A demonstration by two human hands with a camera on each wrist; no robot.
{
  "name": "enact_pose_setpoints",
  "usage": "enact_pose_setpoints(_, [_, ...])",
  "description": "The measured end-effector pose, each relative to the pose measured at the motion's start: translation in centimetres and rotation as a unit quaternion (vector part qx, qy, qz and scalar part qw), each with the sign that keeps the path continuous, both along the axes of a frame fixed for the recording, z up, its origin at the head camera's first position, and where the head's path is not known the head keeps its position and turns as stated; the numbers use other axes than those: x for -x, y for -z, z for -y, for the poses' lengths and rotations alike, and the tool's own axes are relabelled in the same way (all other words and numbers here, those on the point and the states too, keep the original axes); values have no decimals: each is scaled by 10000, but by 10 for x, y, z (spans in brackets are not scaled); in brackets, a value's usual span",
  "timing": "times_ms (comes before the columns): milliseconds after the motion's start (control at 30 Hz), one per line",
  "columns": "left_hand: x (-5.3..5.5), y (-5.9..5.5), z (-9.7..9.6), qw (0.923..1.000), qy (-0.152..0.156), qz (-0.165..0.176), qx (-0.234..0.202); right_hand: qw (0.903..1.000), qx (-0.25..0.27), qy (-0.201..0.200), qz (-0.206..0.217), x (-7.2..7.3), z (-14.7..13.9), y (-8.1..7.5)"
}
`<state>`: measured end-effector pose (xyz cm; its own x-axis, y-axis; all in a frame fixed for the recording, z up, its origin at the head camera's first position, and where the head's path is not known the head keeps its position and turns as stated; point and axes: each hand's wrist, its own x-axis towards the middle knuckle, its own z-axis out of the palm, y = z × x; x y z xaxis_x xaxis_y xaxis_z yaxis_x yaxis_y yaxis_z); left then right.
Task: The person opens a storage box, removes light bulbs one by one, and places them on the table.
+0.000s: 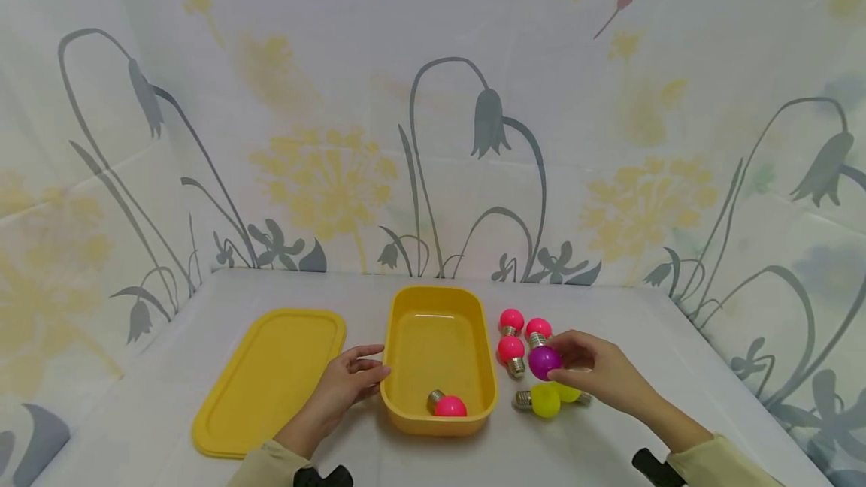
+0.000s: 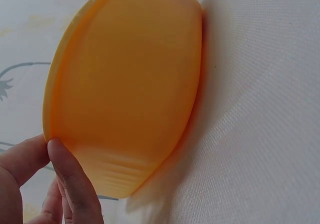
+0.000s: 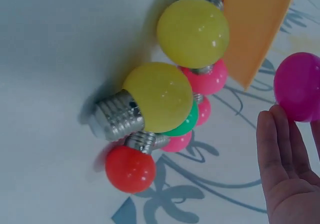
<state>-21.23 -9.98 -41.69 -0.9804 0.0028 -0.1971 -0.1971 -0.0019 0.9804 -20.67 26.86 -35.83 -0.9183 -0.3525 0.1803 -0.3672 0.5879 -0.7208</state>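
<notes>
My left hand (image 1: 343, 385) pinches the left rim of a yellow plastic box (image 1: 438, 337) between thumb and finger. The same hand (image 2: 70, 184) shows at the box's edge (image 2: 120, 84) in the left wrist view. A pink light bulb (image 1: 449, 406) lies inside, near the front wall. Right of the box, my right hand (image 1: 602, 370) holds a purple bulb (image 1: 544, 363) by its round part, raised over the other bulbs. In the right wrist view the purple bulb (image 3: 299, 86) sits at the fingertips, its screw base out of sight.
Beneath and around the right hand lie several pink bulbs (image 1: 511, 349), yellow bulbs (image 1: 545, 401), a red bulb (image 3: 131, 169) and a partly covered green bulb (image 3: 187, 120). A flat yellow lid (image 1: 271, 382) rests left of the box. Flower-printed cloth (image 1: 352, 96) hangs behind.
</notes>
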Motion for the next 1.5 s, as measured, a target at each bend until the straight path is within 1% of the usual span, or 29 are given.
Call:
enact_pose_setpoints(133, [1,1,0,10000,15,-12,-23,9997,35,234,-34,0,-11,5])
enact_pose_setpoints(467, [1,1,1,10000,-19,1,-28,9960,-45,885,118,2,-38,16])
enact_pose_setpoints(600, [1,2,1,10000,-11,23,1,9940,-114,1054,265,3,-48,20])
enact_pose_setpoints(800, [2,3,2,10000,-11,62,-3,9894,-392,1302,516,5,-59,26])
enact_pose_setpoints(1000, [1,2,2,10000,2,57,19,9862,-671,1415,537,9,-69,30])
enact_pose_setpoints(1133, [1,0,1,10000,35,48,29,9859,-780,1390,515,11,-74,34])
enact_pose_setpoints(1333, [2,1,0,10000,18,25,18,9869,-825,1246,616,13,-76,39])
enact_pose_setpoints(1500, [1,0,1,10000,45,75,31,9855,-868,1197,828,17,-76,44])
